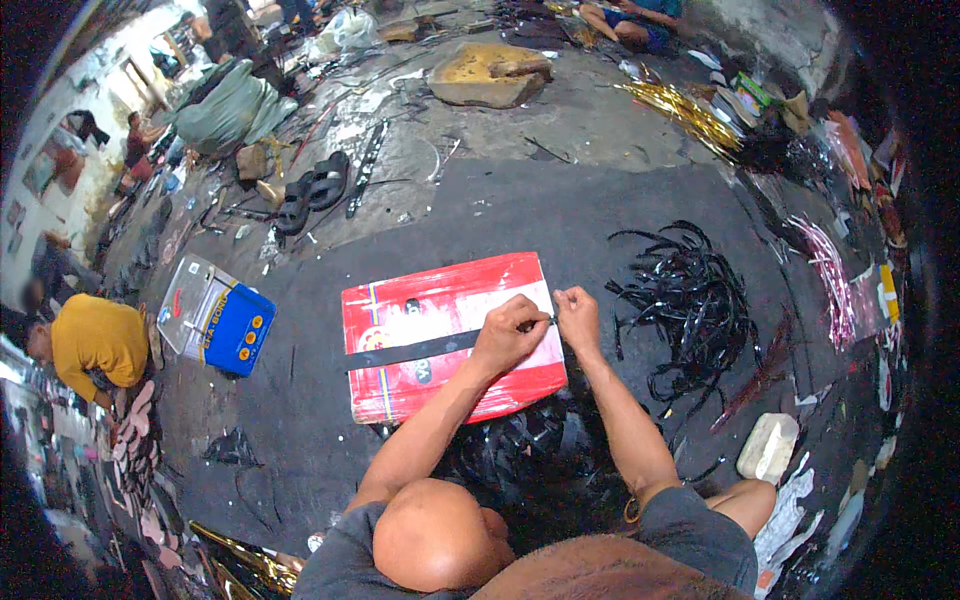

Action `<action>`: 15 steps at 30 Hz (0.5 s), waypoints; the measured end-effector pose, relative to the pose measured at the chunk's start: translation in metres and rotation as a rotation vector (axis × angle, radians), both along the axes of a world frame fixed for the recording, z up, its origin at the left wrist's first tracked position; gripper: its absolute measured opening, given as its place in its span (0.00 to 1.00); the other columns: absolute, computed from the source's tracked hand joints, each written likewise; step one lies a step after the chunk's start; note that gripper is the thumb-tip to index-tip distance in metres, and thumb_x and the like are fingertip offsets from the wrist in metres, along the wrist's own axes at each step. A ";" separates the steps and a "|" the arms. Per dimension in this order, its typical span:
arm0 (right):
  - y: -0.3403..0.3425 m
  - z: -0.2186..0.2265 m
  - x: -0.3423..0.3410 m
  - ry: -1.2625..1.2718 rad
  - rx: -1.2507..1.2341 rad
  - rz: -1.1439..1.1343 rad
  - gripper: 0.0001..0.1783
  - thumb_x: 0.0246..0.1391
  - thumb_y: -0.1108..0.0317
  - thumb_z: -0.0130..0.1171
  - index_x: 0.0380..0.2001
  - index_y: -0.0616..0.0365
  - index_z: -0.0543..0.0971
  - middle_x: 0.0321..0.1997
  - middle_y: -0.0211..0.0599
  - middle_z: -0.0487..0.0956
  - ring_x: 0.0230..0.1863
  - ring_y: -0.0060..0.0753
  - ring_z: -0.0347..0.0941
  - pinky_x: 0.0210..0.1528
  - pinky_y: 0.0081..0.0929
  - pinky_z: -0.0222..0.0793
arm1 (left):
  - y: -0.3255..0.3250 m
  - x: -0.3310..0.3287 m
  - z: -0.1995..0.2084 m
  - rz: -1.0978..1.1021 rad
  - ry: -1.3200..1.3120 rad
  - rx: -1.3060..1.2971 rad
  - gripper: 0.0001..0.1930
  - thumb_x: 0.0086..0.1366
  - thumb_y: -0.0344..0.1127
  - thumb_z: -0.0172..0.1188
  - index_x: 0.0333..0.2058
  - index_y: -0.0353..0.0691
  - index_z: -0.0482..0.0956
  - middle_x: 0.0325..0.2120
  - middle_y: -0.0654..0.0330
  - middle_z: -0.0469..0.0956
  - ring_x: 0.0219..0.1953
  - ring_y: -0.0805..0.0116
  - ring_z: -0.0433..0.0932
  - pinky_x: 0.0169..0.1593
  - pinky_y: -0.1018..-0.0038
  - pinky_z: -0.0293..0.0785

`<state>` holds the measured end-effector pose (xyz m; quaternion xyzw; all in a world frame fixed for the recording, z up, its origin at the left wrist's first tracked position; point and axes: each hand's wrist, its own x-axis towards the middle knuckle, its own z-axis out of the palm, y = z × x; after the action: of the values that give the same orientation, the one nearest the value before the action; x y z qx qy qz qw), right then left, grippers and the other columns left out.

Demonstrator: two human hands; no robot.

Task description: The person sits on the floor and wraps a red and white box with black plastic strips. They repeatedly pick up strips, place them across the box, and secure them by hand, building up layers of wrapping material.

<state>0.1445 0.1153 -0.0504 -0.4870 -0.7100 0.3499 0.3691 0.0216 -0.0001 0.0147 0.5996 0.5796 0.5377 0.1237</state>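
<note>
A red carton (450,275) wrapped in shiny clear film lies flat on the dark mat in front of me. Across its middle runs a flat black strip (415,352) from the left edge toward my hands. My left hand (512,332) rests over the carton's right half, its fingers pinched on the strip. Just beyond the carton's right edge, my right hand (577,322) pinches close to the left fingertips, where a small dark end of the strip shows. The fingers partly hide that end. Loose black strips (685,310) lie tangled on the mat to the right.
More black strips (540,450) lie between my legs and the carton. A blue-and-clear plastic box (235,320) stands at left, near a person in a yellow shirt (100,345). A pale block (768,447) sits at lower right. Black sandals (312,193) and a large stone (490,75) are farther off.
</note>
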 end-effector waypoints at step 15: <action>0.035 -0.111 0.070 -0.416 -0.230 -0.309 0.16 0.55 0.58 0.63 0.33 0.62 0.83 0.37 0.58 0.83 0.45 0.61 0.79 0.50 0.50 0.73 | 0.000 0.000 0.002 -0.006 0.002 0.017 0.03 0.57 0.27 0.66 0.29 0.34 0.83 0.27 0.57 0.79 0.26 0.65 0.81 0.32 0.71 0.77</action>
<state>0.2142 0.1507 -0.1616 -0.6894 -0.6437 0.2603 0.2066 0.0220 0.0003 0.0163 0.6027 0.5736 0.5417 0.1197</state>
